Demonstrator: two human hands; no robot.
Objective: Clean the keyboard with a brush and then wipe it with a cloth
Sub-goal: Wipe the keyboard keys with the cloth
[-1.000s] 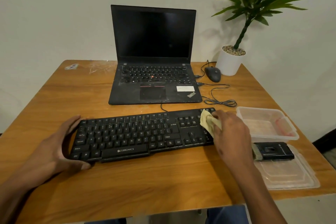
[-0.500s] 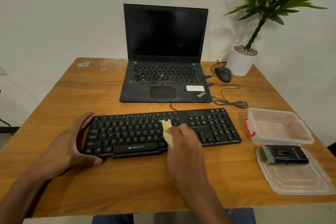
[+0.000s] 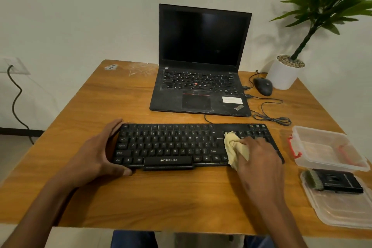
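The keyboard (image 3: 193, 145) lies across the near middle of the wooden table (image 3: 100, 106), just in front of the open laptop (image 3: 199, 78). The right hand (image 3: 259, 159) presses a bunched yellow cloth (image 3: 234, 149) onto the keys between the main letter block and the right-hand key cluster, its fingers curled over the cloth so that the fabric spills out to the left of them. The left hand (image 3: 100, 153) steadies the keyboard's left end, thumb hooked along the near edge and fingers wrapped round the far corner.

The brush (image 3: 334, 181) sits apart on a clear plastic lid (image 3: 342, 211) at the near right of the table, touched by neither hand, with an open plastic tub (image 3: 326, 147) just beyond it. From that I judge the brushing stage to be over and the wiping stage under way (whether the brushing was thorough cannot be read from the keys here). How much of the keyboard the cloth has covered is not something the surface shows; the keys look uniformly dark everywhere. What plausibly remains is finishing the passes over whichever sections are unwiped, then setting the cloth down.

A mouse (image 3: 263, 86) and a potted plant (image 3: 287, 70) stand at the far right, well clear of the work.
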